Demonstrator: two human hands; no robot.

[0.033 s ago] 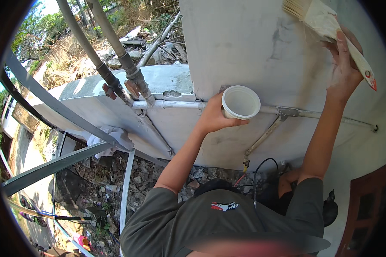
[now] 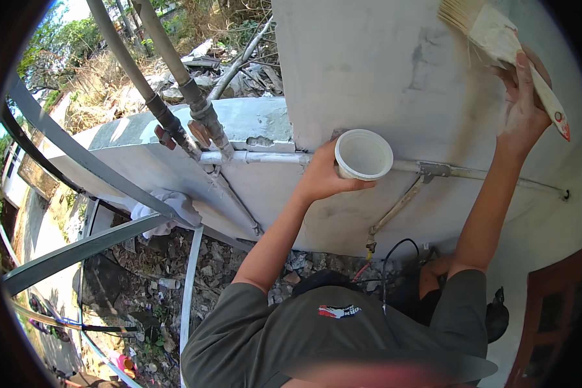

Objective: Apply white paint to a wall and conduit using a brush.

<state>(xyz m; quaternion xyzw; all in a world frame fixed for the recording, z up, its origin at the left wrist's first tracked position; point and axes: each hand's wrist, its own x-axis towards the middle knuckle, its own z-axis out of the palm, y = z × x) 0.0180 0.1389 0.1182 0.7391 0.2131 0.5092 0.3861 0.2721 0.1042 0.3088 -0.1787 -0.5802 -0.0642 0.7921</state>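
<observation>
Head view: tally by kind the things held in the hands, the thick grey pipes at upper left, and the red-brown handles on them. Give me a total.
Brush: 1
White cup: 1
Thick grey pipes: 2
Red-brown handles: 2
Total: 6

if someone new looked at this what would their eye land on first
Probably the wide paintbrush at the upper right, gripped in the person's right hand with its pale bristles toward the upper left. Next might come the round white cup near the middle, held in the left hand in front of the pale wall. Two thick pipes slanting through the upper left also stand out.
</observation>
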